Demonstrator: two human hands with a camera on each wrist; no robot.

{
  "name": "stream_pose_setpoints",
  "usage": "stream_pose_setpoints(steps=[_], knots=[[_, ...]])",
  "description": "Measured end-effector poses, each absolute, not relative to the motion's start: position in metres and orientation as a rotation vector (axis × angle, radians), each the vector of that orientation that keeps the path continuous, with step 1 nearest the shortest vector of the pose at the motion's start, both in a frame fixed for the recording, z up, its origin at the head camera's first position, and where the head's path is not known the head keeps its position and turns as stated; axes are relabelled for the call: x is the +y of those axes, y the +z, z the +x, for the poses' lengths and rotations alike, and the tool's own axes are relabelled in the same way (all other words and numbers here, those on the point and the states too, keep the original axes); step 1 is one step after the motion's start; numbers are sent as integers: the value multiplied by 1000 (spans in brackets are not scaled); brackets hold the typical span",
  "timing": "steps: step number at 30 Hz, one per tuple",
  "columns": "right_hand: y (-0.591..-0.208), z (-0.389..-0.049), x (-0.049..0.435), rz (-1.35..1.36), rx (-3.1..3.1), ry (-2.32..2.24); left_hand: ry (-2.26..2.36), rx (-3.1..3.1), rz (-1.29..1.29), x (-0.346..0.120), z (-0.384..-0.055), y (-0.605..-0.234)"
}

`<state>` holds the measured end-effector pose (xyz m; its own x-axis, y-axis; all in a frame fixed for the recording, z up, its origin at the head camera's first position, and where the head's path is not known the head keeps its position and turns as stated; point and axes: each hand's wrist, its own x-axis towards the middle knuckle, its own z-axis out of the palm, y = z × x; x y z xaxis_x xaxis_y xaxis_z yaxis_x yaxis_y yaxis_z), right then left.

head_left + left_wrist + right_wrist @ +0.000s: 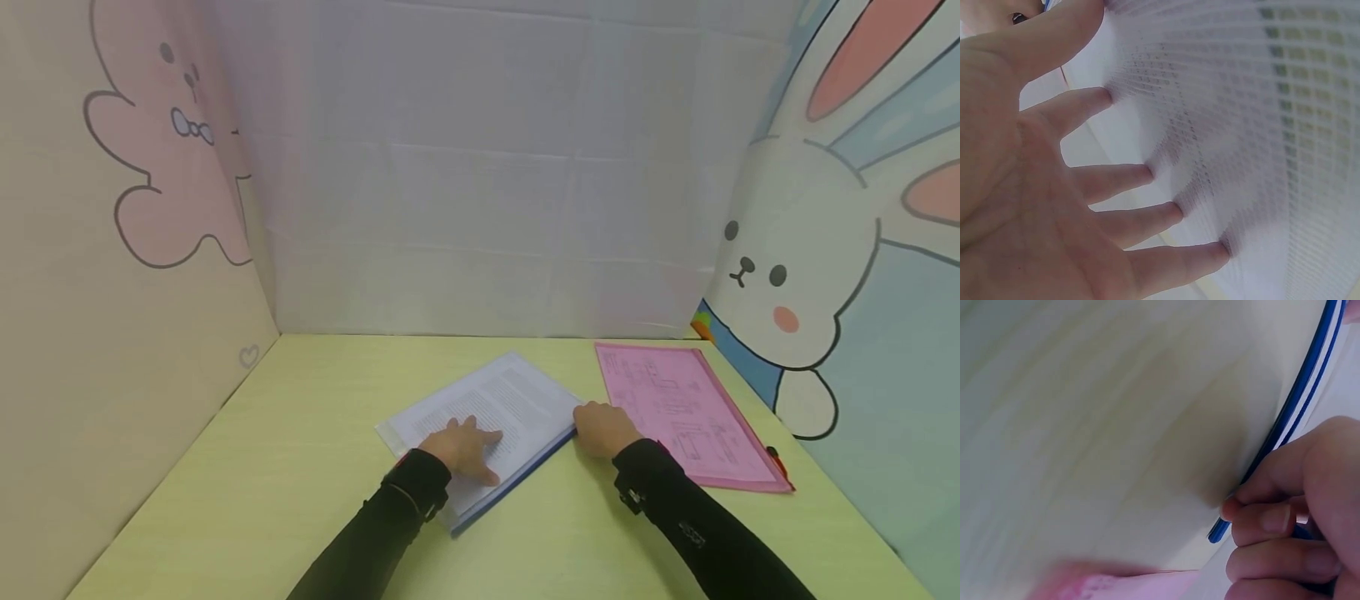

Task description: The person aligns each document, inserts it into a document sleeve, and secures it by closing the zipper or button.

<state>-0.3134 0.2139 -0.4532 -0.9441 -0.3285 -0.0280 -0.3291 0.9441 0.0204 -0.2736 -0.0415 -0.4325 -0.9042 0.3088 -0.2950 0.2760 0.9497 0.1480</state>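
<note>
A clear mesh document pouch point(517, 400) with a blue zip edge point(517, 479) lies slanted on the table, printed pages showing through it. My left hand point(465, 450) rests on its front part with fingers spread; in the left wrist view the fingertips point(1210, 253) press into the fine mesh. At the pouch's right corner, my right hand point(602, 427) pinches the blue edge with curled fingers. The right wrist view shows two blue strips point(1300, 394) running side by side up to that hand point(1297, 519). What lies inside the right fingers is mostly hidden.
Right of the hands, a pink document pouch point(675, 408) with printed sheets lies flat on the pale yellow table point(300, 467). A small red and black item point(777, 461) sits by its right edge. Walls with cartoon drawings point(795, 275) and a white sheet point(480, 167) enclose the table.
</note>
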Motion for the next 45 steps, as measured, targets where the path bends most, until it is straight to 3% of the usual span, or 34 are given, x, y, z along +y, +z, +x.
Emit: stream_pose_setpoints(steps=[45], knots=[[-459,-303,206,-555,3063,-34,133,2786,416,-42,-269,-430]])
